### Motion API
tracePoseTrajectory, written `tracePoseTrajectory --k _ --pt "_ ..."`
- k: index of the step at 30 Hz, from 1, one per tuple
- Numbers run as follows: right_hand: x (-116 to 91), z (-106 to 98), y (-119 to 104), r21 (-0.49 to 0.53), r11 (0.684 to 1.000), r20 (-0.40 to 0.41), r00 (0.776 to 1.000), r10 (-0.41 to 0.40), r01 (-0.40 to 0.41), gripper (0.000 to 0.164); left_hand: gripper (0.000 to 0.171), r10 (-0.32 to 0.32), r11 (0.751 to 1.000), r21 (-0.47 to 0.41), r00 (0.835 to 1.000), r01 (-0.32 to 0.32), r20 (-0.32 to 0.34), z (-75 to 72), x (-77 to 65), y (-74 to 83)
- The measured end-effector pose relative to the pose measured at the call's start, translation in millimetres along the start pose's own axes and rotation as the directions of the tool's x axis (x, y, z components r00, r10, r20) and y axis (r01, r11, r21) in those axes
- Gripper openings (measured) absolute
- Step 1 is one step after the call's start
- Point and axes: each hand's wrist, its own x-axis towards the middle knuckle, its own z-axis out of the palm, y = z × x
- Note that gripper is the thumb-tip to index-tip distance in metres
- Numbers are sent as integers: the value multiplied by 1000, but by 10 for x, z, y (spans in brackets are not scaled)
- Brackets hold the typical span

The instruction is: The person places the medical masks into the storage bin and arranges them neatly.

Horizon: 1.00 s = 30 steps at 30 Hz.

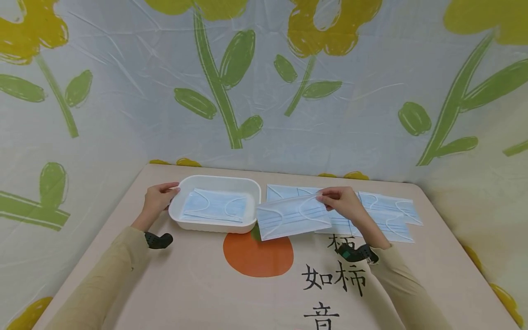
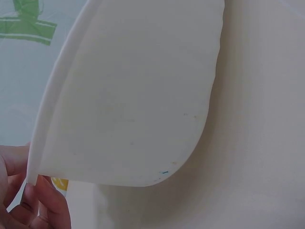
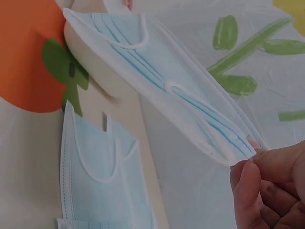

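My left hand [image 1: 158, 200] grips the left rim of a white plastic tray [image 1: 255, 197]; the left wrist view shows thumb and fingers [image 2: 52, 202] on either side of the tray's edge [image 2: 35, 143]. Inside the tray lies a light blue face mask [image 1: 214, 206] with white ear loops. A second face mask [image 1: 293, 217] hangs from my right hand [image 1: 340, 201], pinched at one corner between thumb and fingers. Its far end overlaps the tray's right side in the head view. The right wrist view shows this held mask [image 3: 157, 81] stretched out flat from the fingertips.
Several more face masks [image 1: 385, 220] lie overlapping on the table [image 1: 185, 284] to the right, behind and under my right hand. An orange persimmon print [image 1: 257, 256] and black characters [image 1: 334, 277] mark the table's surface. A flowered sheet [image 1: 264, 82] hangs beyond the back edge.
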Motion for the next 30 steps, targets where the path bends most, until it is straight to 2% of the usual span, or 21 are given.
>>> tracePoseTrajectory --k 6,7,8,13,14,16,23,30 --pt "75 90 -71 48 999 17 1000 -12 11 26 42 -8 1000 11 1000 8 18 -16 13 -3" --pt "86 108 -86 57 998 17 1000 -16 15 26 43 5 1000 14 1000 -5 5 15 109 -101" --pt "96 129 -99 67 998 15 1000 -19 18 26 42 3 1000 17 1000 -3 3 16 110 -102" --pt "132 260 -146 106 994 3 1000 -28 27 27 42 18 1000 16 1000 -18 -2 15 84 -104" --pt "138 290 -153 111 993 2 1000 -26 26 27 42 6 1000 14 1000 -6 11 -15 -11 -10" --pt "152 347 -174 130 991 7 1000 -15 14 28 41 8 1000 10 1000 -8 9 -19 -14 -12" --pt "231 579 -295 223 975 27 1000 13 -19 28 42 7 1000 -11 1000 -7 -22 4 96 -99" --pt "314 788 -379 258 966 29 1000 -11 4 26 42 29 1000 9 999 -28 -16 28 180 -156"
